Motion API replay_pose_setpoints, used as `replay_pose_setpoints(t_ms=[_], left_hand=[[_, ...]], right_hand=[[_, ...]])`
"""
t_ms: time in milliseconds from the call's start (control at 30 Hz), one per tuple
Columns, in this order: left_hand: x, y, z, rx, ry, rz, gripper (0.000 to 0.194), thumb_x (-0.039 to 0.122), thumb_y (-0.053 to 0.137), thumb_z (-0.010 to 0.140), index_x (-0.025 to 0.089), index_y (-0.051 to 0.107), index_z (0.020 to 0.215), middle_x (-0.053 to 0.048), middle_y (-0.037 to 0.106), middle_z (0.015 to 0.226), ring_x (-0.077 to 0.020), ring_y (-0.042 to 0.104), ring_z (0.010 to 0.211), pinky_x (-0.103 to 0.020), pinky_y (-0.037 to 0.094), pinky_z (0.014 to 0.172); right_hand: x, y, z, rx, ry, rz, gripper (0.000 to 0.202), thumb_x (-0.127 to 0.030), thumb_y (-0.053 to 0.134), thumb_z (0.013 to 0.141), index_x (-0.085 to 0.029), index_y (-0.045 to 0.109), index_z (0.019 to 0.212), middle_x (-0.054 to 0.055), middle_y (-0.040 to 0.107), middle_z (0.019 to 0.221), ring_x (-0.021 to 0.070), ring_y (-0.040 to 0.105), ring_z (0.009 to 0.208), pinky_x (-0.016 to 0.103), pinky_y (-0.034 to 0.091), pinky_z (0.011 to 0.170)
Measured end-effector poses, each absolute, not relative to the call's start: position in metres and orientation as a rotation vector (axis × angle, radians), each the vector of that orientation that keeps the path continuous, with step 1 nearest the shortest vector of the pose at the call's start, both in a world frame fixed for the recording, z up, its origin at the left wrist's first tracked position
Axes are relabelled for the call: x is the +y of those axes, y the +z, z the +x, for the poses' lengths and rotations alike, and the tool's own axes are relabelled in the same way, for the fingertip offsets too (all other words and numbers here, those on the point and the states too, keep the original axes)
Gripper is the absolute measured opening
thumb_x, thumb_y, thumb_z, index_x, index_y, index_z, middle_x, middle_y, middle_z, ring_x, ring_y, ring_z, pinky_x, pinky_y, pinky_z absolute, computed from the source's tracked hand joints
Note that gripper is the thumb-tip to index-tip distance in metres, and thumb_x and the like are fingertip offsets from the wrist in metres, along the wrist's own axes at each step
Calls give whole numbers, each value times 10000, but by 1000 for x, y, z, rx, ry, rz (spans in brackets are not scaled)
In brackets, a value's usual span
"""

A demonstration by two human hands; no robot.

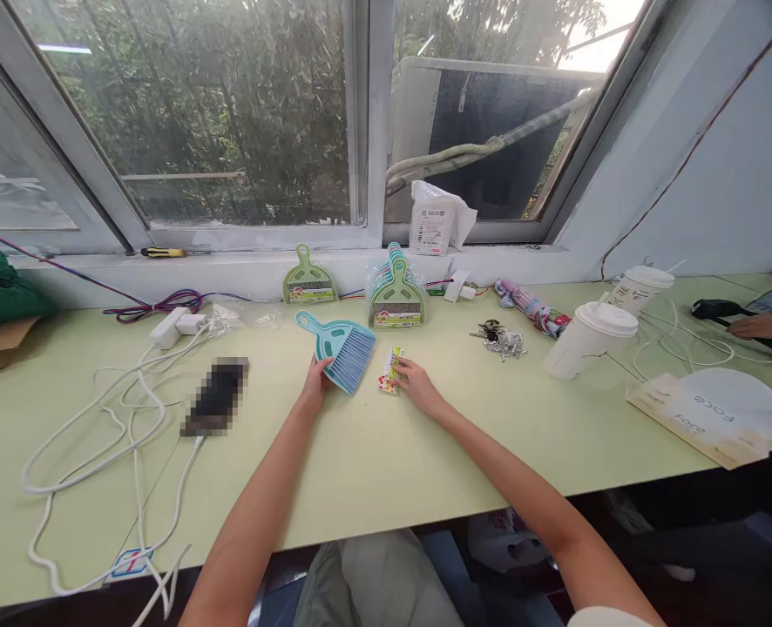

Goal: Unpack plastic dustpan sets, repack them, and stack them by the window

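My left hand (314,383) grips the left edge of a light-blue dustpan (324,335), which has a brush (353,359) with blue bristles nested in it. The dustpan's looped handle points up and to the left. To its right, my right hand (418,386) has its fingers on a small printed label card (391,373) in green, white and red, at the table surface. Behind them, a green dustpan set (310,277) with a label leans against the wall, and a stack of dustpan sets (397,296) in clear wrap stands beside it.
White cables (141,392) and a blurred phone (216,396) lie at left. Keys (500,338), a folded umbrella (531,306), white cups (592,338) and a paper bag (713,409) are at right. A wrapped package (435,222) sits on the sill. Another person's hand (765,327) shows far right.
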State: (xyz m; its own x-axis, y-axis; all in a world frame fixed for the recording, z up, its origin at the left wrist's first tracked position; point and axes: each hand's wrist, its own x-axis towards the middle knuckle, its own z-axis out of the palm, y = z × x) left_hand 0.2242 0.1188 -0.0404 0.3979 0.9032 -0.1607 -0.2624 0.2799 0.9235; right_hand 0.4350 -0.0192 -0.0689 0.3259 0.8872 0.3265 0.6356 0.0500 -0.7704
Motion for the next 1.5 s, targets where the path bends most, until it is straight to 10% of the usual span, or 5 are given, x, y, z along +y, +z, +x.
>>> replay_pose_setpoints(t_ms=[300,800,1067,1200,1500], left_hand=[[120,-44,224,806,863,980,468,312,679,691,260,551,1138,-38,655,1025,-185,644,855,-310,550,711],[114,-42,222,675,935,966,642,163,789,543,198,552,1138,-104,646,1177,-288,599,1121,-433,489,944],[109,-40,223,614,834,1036,675,204,850,513,184,569,1126,-122,662,1131,-329,621,1073,-498,477,951],[107,-38,222,526,801,1152,707,207,867,514,181,575,1158,-128,653,1161,-319,601,1111,-493,439,996],[142,-42,210,783,962,1319,422,493,602,813,231,598,1143,-118,593,1246,-289,512,1212,-464,348,1055]], right_hand=[[22,-15,429,-871,212,-1414,400,-412,509,876,-170,642,1165,96,686,1153,218,636,1048,384,471,958],[27,-46,348,-1614,245,-1729,470,-487,457,916,-360,464,1368,29,277,1557,274,136,1467,680,-60,1093],[33,-59,363,-693,635,-1290,973,-486,725,682,-248,210,1472,142,335,1513,264,454,1319,440,435,1043],[39,-64,370,-565,1019,-1060,767,-364,835,544,-215,501,1218,92,677,1136,254,663,1026,424,555,885],[39,-62,373,-428,1024,-921,511,-247,852,509,-207,610,957,30,729,957,227,700,916,395,586,850]])
